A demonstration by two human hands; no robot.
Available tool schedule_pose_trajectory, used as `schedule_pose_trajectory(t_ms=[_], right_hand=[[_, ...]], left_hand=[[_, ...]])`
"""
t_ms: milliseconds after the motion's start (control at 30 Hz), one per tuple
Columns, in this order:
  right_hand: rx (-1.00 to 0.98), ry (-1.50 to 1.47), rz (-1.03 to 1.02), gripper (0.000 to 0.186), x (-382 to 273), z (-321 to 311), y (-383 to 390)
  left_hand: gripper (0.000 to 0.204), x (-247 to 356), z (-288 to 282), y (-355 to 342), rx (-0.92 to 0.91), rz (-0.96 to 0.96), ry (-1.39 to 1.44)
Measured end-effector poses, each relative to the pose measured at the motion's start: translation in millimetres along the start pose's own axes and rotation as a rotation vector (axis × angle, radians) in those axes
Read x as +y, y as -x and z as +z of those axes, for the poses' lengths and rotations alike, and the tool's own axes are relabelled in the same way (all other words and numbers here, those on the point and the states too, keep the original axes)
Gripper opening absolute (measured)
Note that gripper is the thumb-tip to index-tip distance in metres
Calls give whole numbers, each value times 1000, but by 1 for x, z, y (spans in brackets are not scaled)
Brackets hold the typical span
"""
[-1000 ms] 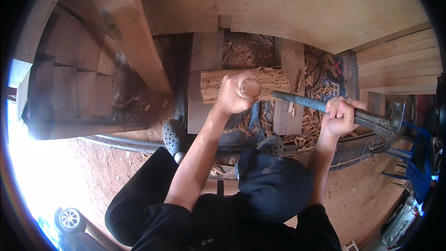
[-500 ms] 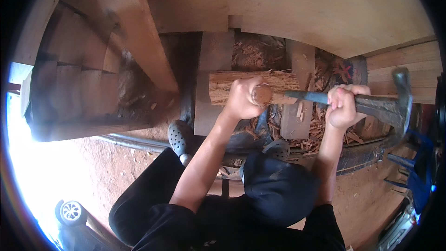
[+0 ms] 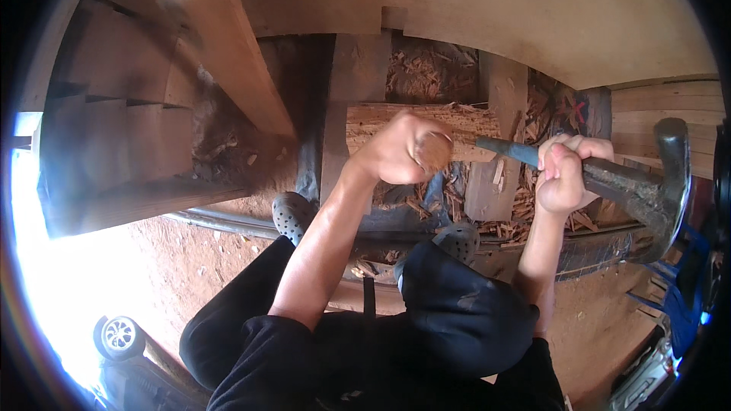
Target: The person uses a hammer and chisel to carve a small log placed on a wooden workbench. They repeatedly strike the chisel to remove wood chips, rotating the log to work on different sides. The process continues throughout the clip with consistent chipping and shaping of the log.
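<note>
My left hand (image 3: 400, 148) is closed around a round wooden piece (image 3: 433, 152), whose pale, blunt end faces up; its lower part is hidden. Closed fingers of my right hand (image 3: 565, 173) hold an adze-like tool (image 3: 670, 183) with a heavy, dark metal head to the right. The tool's narrow blue-grey shaft (image 3: 512, 149) sticks out leftward toward my left hand. Whether it meets the wooden piece, I cannot tell. Beneath my left hand lies a rough, chipped block of wood (image 3: 472, 118) across two boards.
Wood chips (image 3: 521, 209) litter the ground around the boards (image 3: 491, 183). A large pale wooden panel (image 3: 487, 7) spans the far side, and a thick slanted beam (image 3: 221, 38) stands left of it. My shoes (image 3: 292, 215) are close by. A blue chair (image 3: 681, 274) is at right.
The tool's head has tilted lower and looks closer. My left hand has shifted slightly left, with the wooden end still in its grip. The whole view has moved a little.
</note>
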State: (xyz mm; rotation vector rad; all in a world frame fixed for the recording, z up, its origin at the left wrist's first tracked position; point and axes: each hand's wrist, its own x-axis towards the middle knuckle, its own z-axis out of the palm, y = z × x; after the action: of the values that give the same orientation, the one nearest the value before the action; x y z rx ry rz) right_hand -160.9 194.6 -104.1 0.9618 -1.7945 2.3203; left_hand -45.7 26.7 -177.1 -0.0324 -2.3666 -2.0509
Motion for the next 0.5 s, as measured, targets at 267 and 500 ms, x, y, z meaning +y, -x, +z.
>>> schedule_pose_trajectory(t_ms=[267,500], right_hand=[[3,86,36,20,2,9,1],[151,-35,78,19,-2,-1,-8]], left_hand=[[24,-9,35,-7,226,88,-291],[25,-29,45,-6,321,205,-290]])
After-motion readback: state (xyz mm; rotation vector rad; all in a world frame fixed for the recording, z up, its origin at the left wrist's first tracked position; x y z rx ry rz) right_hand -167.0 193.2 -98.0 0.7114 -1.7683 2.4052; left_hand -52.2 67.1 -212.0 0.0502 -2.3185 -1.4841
